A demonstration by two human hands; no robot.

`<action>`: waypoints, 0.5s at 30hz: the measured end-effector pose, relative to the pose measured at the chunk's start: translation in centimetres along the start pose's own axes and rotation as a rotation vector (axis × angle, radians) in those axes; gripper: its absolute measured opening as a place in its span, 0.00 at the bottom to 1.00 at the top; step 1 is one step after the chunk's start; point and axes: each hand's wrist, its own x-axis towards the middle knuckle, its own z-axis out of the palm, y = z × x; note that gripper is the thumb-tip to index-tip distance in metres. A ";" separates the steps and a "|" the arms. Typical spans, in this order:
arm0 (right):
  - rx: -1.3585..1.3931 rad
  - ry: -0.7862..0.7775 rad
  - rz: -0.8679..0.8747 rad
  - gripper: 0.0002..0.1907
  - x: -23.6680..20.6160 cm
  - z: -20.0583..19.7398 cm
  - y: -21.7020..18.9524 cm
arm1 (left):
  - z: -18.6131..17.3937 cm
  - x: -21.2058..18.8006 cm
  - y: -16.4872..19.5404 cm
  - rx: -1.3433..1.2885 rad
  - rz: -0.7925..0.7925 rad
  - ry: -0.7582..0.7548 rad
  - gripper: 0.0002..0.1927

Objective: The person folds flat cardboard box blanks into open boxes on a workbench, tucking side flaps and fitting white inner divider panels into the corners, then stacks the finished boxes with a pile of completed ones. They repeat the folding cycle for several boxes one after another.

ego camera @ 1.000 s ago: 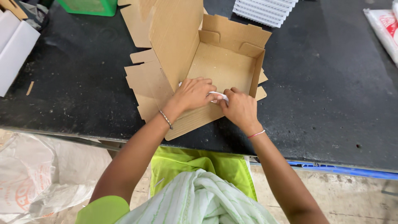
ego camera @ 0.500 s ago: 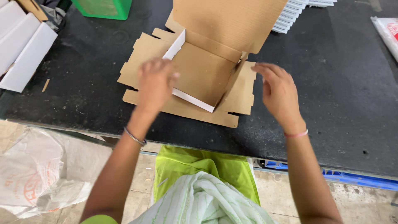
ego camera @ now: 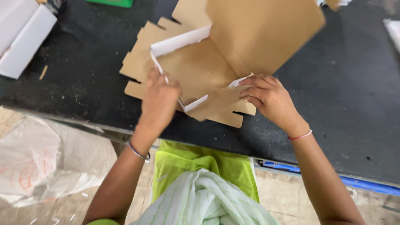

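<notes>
A half-folded brown cardboard box [ego camera: 200, 71] with white outer faces lies on the black table [ego camera: 341, 104], its big lid flap [ego camera: 262, 33] standing up at the back. My left hand [ego camera: 160, 100] presses on the box's left wall near the front corner. My right hand [ego camera: 271, 98] grips the right side flap [ego camera: 216, 104] and holds it raised at the front right corner. Other flaps lie flat to the left.
White flat boxes [ego camera: 23, 37] lie at the table's left end. A green container [ego camera: 110, 3] sits at the far edge. A pale plastic sack [ego camera: 46, 158] lies on the floor at the left. A green and white cloth [ego camera: 200, 187] covers my lap.
Both hands have come down onto the box: the left now on its left wall, the right now gripping the right flap. The lid flap stands higher and the side walls are raised.
</notes>
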 end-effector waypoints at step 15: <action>-0.101 -0.115 0.062 0.24 1.8 0.5 0.0 | 0.4 -0.6 8.8 -0.344 -0.183 -0.096 0.26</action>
